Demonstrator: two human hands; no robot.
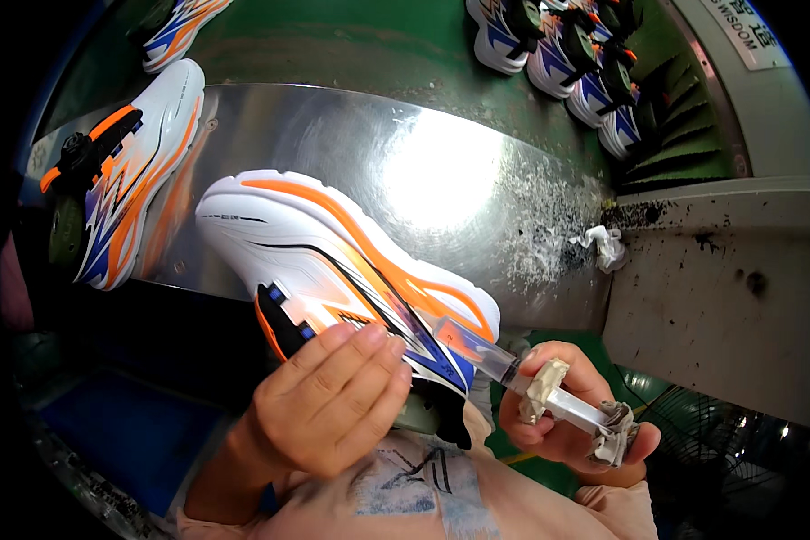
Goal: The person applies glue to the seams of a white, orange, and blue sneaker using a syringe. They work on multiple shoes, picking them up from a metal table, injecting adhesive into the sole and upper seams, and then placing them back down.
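Fingers, curved shoe (smooth), clear syringe

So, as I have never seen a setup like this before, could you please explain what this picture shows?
There is no robot here: these are a person's two bare hands. The single picture comes from a wide fisheye camera worn on the head, looking down, so straight edges bend near the rim.

The left hand lays its fingers on the side of a white, orange and purple shoe; its thumb is hidden. The right hand holds a clear syringe angled towards that shoe.

Beyond is a shiny metal plate with a second shoe at its left end and a crumpled white scrap at its right. More shoes stand further off.
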